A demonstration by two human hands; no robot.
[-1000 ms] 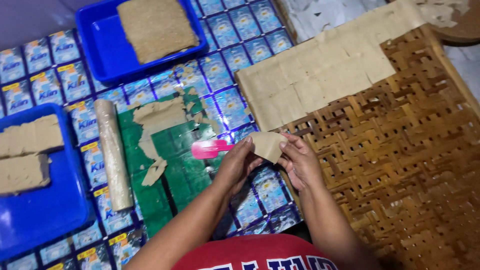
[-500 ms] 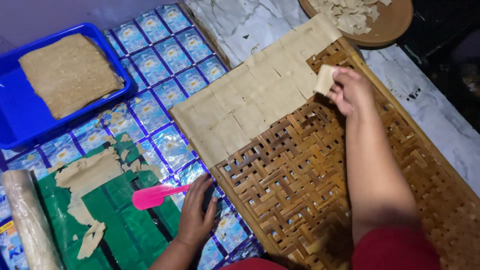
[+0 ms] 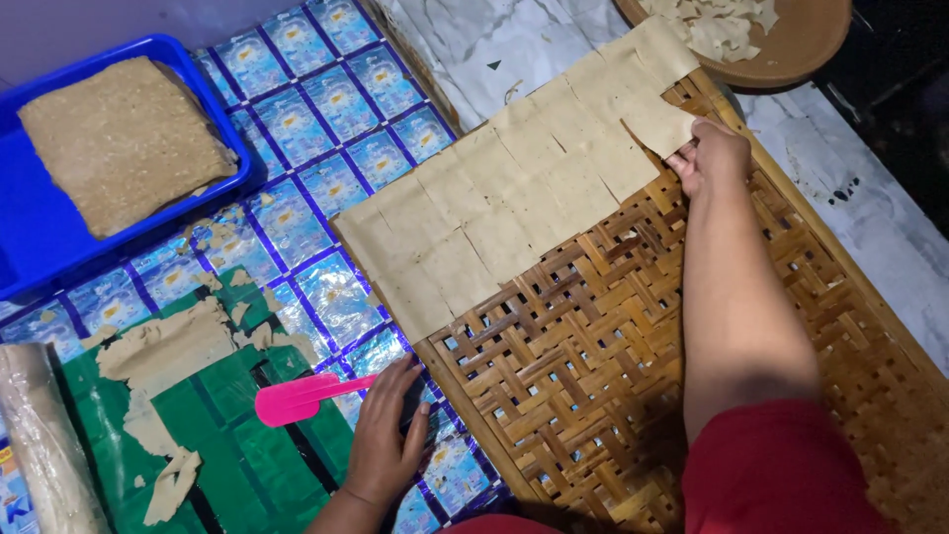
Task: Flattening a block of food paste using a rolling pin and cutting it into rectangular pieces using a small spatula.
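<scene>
My right hand (image 3: 714, 158) reaches far across a woven bamboo tray (image 3: 633, 366) and pinches the corner of a thin tan dough square (image 3: 660, 124), which lies flat at the end of rows of similar squares (image 3: 504, 222) covering the tray's upper part. My left hand (image 3: 388, 437) rests near the tray's left edge, fingers around the handle of a pink plastic spatula (image 3: 297, 399). The spatula's blade lies over a green mat (image 3: 232, 445) with torn scraps of rolled dough (image 3: 163, 348).
A blue plastic tray (image 3: 40, 247) holding a thick brown slab (image 3: 124, 143) sits at the upper left. A round wooden plate (image 3: 791, 49) with dough scraps is at the top right. A wrapped rolling pin (image 3: 44, 445) lies at the left edge. Blue sachet-patterned sheeting covers the floor.
My right hand carried a dough square from near my body out over the bamboo tray and laid it down beside the rows. My left hand stayed low with the pink spatula.
</scene>
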